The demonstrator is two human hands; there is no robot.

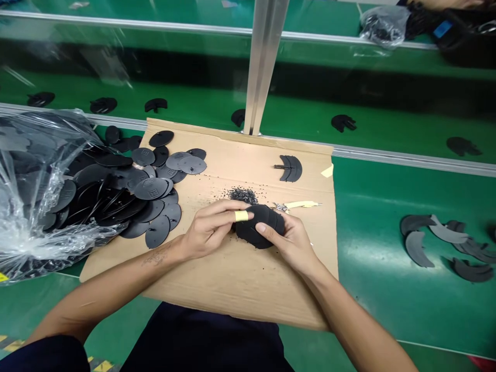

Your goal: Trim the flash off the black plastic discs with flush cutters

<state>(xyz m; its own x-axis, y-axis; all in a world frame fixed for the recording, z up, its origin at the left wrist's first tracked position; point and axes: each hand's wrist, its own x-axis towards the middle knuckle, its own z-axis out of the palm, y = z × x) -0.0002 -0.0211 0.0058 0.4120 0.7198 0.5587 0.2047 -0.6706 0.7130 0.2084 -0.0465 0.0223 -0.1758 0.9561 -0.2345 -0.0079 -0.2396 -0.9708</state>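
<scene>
Over the cardboard sheet (232,289), a black plastic disc (260,227) with a layered, stepped face is held between both hands. My right hand (296,242) is closed on its right side, thumb pressed on the face. From the left, my left hand (211,230) grips its edge, with yellow tape round one finger; its thumb is mostly hidden. Just behind the disc lies a heap of small black plastic bits (243,195). A small cutter with pale yellow handles (300,204) rests beyond my right hand. Farther back sits a crescent-shaped black part (291,168).
Many black oval discs (158,231) spill from a clear plastic bag (34,237) at the left. Curved grey-black pieces (418,248) lie on the green bench (368,310) at right. A metal post (265,67) rises behind the cardboard, with black parts (343,123) on the green surface beyond.
</scene>
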